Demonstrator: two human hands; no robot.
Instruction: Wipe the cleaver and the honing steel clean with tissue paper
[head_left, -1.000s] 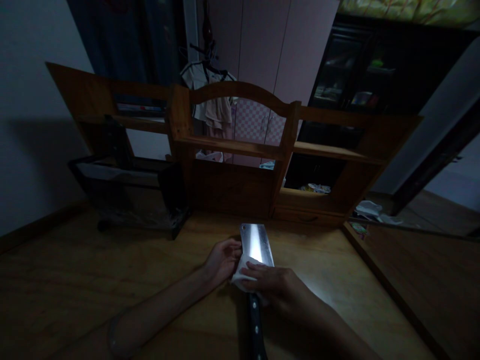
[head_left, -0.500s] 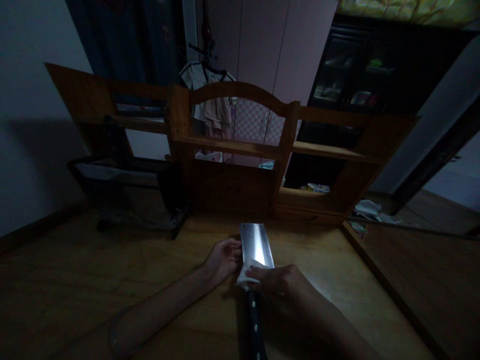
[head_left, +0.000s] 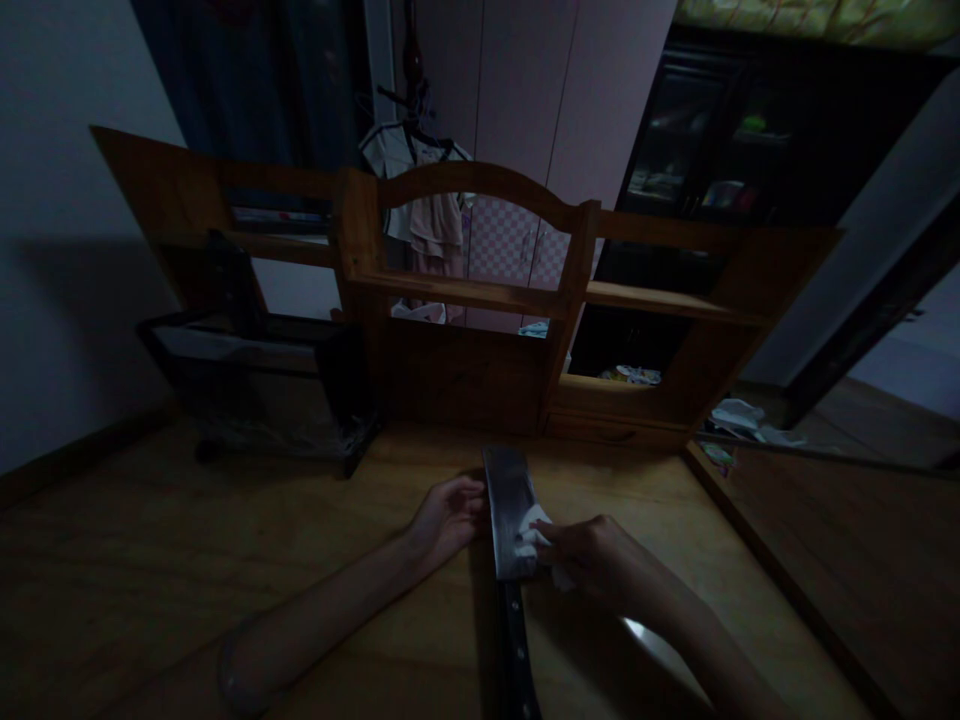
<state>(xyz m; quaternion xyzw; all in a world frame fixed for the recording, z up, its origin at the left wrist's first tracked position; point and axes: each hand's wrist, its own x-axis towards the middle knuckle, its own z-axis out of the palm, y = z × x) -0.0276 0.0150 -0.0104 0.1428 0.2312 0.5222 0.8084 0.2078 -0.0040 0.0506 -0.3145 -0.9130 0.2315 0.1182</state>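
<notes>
A cleaver [head_left: 507,500] with a wide metal blade and a black riveted handle [head_left: 514,640] points away from me over the wooden table. My left hand [head_left: 448,518] is at the blade's left edge with its fingers curled against it; the fingertips are partly hidden behind the metal. Pinched in my right hand [head_left: 592,555] is a crumpled white tissue [head_left: 534,530], pressed on the right side of the blade near the handle end. No hand is on the handle.
A wooden shelf unit [head_left: 465,290] rises along the back of the table [head_left: 315,540]. At the back left stands a dark rack with a clear front [head_left: 255,390]. A raised wooden edge [head_left: 780,580] borders the right side. Clothes [head_left: 427,190] hang beyond the shelf.
My right hand has moved the tissue rightward across the blade, from its lower left to its right side. The blade has tilted and lost its bright glare. My left hand has barely moved.
</notes>
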